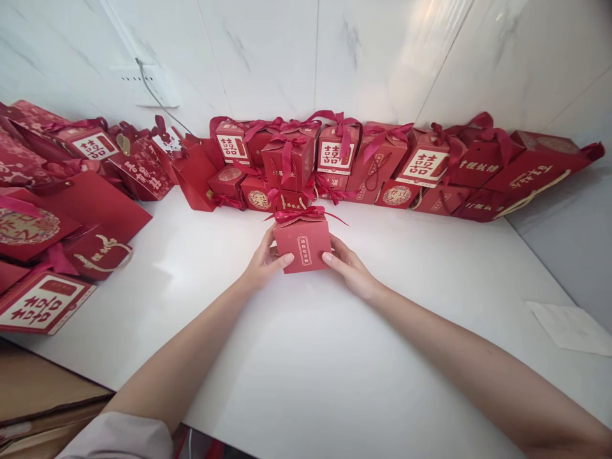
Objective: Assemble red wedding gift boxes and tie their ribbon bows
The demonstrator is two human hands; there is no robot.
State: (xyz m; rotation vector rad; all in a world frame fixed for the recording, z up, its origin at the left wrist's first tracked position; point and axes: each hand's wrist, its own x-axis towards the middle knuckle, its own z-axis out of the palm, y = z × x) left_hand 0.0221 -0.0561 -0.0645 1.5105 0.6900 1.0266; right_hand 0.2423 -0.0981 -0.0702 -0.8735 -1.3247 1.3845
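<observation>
Between my two hands is a red gift box (303,245) with gold lettering on its front and a dark red ribbon bow (301,215) on top. My left hand (265,261) grips its left side, thumb on the front face. On the opposite side my right hand (351,264) holds it the same way, the other fingers partly hidden behind the box. The box is upright over the white table (310,357); whether its base touches the surface I cannot tell. Just behind it stand stacked red boxes, one with a ribbon and cord handle (287,164).
A row of stacked red gift boxes (425,159) lines the tiled wall (268,57). More red boxes and bags (38,229) crowd the left side. White paper (568,326) lies at right. A cable hangs from the wall socket (150,86). Brown cardboard (38,382) sits below the left edge.
</observation>
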